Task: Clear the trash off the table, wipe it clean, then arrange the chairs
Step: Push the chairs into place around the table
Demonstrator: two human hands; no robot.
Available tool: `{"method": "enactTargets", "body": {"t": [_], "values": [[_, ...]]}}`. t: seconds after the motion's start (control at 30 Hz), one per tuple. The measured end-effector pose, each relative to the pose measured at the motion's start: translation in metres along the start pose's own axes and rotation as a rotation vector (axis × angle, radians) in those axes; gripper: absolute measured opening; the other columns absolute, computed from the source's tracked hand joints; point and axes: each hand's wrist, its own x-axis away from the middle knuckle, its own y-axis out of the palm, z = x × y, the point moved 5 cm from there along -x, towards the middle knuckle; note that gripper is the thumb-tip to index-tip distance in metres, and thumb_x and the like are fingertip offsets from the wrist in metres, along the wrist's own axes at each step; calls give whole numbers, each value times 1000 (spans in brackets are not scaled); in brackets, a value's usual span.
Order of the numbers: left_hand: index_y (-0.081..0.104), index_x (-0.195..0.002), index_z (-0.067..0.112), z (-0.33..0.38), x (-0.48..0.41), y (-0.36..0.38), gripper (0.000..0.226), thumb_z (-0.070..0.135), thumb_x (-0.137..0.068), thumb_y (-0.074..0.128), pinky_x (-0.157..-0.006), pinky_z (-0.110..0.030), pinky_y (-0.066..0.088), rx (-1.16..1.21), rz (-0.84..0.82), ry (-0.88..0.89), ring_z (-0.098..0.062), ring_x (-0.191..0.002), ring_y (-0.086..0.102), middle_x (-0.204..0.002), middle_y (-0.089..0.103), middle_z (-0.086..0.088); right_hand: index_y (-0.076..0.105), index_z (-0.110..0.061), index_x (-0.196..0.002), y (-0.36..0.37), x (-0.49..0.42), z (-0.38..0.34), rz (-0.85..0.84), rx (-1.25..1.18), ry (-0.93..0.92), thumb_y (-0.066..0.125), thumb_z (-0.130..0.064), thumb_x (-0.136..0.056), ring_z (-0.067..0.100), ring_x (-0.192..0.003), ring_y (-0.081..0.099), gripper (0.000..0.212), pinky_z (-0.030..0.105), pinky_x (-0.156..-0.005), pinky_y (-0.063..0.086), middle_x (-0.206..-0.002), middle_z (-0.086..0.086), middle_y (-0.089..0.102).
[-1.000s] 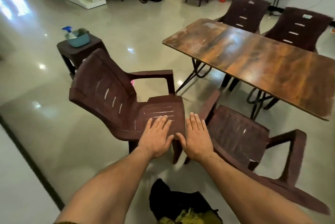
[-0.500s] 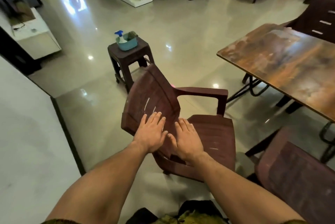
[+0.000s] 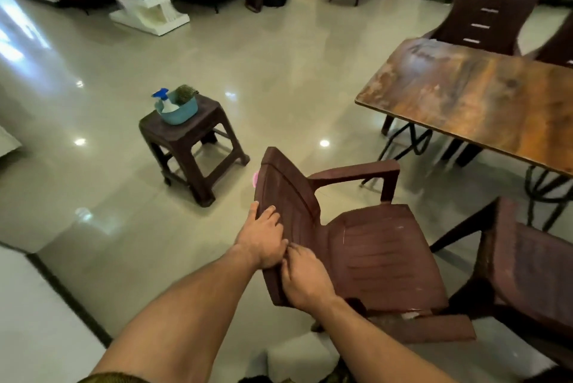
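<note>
A brown plastic armchair [image 3: 372, 252] stands in front of me, its seat facing right toward the wooden table [image 3: 471, 97]. My left hand [image 3: 263, 237] grips the top edge of its backrest, fingers curled over the rim. Just below, my right hand [image 3: 305, 280] grips the same backrest edge. A second brown chair [image 3: 527, 283] stands at the right, next to the first. Another chair [image 3: 486, 19] sits behind the table's far side.
A brown stool [image 3: 192, 147] to the left carries a blue basin [image 3: 178, 111] with a spray bottle and a cloth. A white coffee table [image 3: 145, 4] and red sofa lie far back. Open tiled floor spreads between.
Both hands went from lying flat over the chair to gripping its backrest edge. The chair now faces the table more squarely, and my view has swung left.
</note>
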Motion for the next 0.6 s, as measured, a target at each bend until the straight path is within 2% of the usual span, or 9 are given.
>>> {"method": "enactTargets", "body": {"t": [0.07,0.13,0.2,0.27,0.37,0.47,0.6], "values": [[51,-143,12,-11,-11,-1,64,49,-100,23,-120,-61,-10,-37,-10,98,-23,-153,15,-158,38,-8,48,-15,-137,9,-1,-20,76,-147,152,30,-27,-104,22,-120,54,39,31,-101,40,-130,4,57],[55,-140,13,-18,-17,0,65,51,-100,21,-118,-62,-14,-69,-16,162,-23,-151,21,-153,46,-6,45,-18,-140,17,-2,-35,161,-272,318,29,-28,-105,22,-117,57,39,33,-98,44,-129,2,58],[57,-139,14,-25,-19,2,67,53,-100,19,-119,-60,-14,-76,-22,176,-22,-149,26,-150,50,-5,46,-21,-138,23,-1,-47,204,-295,407,29,-31,-104,22,-113,59,38,36,-95,47,-126,2,59],[53,-143,14,-39,-13,8,68,53,-100,17,-119,-57,-14,-63,-26,172,-21,-149,25,-152,48,-3,50,-23,-125,32,-3,-62,198,-244,380,32,-39,-102,21,-104,61,34,37,-87,49,-116,0,61],[45,-149,17,-72,9,28,64,49,-102,16,-122,-55,-10,-29,-46,144,-17,-151,21,-157,40,2,48,-17,-124,52,-11,-94,25,-94,247,38,-59,-91,24,-100,61,54,39,-81,48,-113,4,58],[41,-149,21,-114,35,54,57,44,-104,16,-123,-53,-8,23,-57,104,-14,-152,18,-159,37,6,44,-8,-131,77,-24,-128,-119,38,172,51,-44,-90,31,-107,60,55,41,-87,50,-124,13,56],[35,-152,23,-142,61,82,57,45,-104,16,-123,-54,-5,39,-135,68,-13,-153,15,-162,31,7,34,0,-144,103,-28,-149,-220,108,54,57,-32,-87,38,-110,59,69,45,-92,50,-133,20,52]]}}
